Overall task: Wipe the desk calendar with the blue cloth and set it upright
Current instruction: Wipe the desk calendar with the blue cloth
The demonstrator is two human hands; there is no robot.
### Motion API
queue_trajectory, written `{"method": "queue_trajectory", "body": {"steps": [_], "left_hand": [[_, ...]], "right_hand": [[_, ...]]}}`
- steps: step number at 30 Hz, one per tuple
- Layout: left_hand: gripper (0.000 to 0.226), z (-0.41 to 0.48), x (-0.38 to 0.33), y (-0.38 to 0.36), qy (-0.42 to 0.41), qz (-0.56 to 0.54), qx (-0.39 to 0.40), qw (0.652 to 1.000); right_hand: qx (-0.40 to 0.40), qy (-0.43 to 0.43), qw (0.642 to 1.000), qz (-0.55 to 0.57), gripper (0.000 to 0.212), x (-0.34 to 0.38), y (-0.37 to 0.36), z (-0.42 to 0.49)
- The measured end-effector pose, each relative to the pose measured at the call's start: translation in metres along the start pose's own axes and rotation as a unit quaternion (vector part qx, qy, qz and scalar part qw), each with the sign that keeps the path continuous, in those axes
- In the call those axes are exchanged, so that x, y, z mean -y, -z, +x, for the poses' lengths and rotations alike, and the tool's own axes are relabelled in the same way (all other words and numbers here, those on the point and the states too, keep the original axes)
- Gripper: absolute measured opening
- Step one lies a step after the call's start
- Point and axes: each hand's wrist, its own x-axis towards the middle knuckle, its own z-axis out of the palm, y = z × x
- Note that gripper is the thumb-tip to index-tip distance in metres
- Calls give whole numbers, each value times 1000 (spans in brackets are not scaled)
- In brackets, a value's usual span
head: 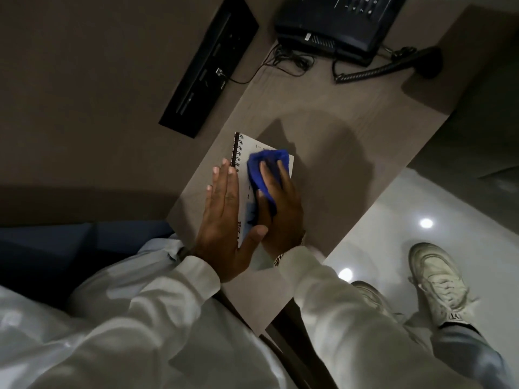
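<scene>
Hands press a desk calendar [243, 175] flat on a grey-brown desk [323, 153], a little below the middle of the view. The left hand [224, 217] lies palm down, its 4 fingers straight, close together and aimed toward 12 o'clock along the calendar's left margin, fingertips just beside the spiral binding [236, 150]; the thumb splays out toward 2 o'clock across the calendar's near end. This hand is flat and grips nothing. The right hand [280, 206] sits just to the right, touching the left thumb, knuckles up, fingers slightly apart and pushed down onto a bunched blue cloth [266, 172], which it pins against the white page. White sleeves [157, 313] cover both forearms, which enter from 6 and 5 o'clock, and a metal watch band [278, 259] shows at the right wrist.

The calendar lies flat, not upright. Its long axis runs from about 6 o'clock to 12 o'clock, leaning slightly left at the far end, with the binding along the far left edge. Printed digits that look like 2026 run sideways near the left thumb.

At 12 o'clock, well apart from the calendar, a black desk phone [334, 26] sits with its coiled cord [373, 71] trailing toward 2 o'clock. At 11 o'clock a black recessed socket panel [207, 66] is set in the desk. White shoes [438, 282] stand on the glossy floor at 4 o'clock.
</scene>
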Motion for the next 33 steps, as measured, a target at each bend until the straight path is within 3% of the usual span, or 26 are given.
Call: {"method": "queue_trajectory", "body": {"steps": [8,12,16,20,25,29,33], "left_hand": [[92,1,-2,-1,20,-12,13,1000],[89,2,-2,1,12,-21,17,1000],[88,2,-4,2,10,-20,13,1000],[94,4,-5,2,32,-24,23,999],[97,5,-8,4,48,-21,36,998],[95,4,-10,6,45,-28,36,998],[93,5,-13,7,47,-43,28,998]], "right_hand": [[3,9,1000,28,45,-16,-8,-67],[5,63,998,-3,54,-5,-9,-30],[-2,37,999,-36,47,-7,-1,14],[-12,-9,999,-39,47,-18,2,-14],[-2,34,999,14,44,-19,-7,-59],[-4,89,996,9,50,-6,-8,-28],[-12,44,999,-9,46,-11,0,14]]}}
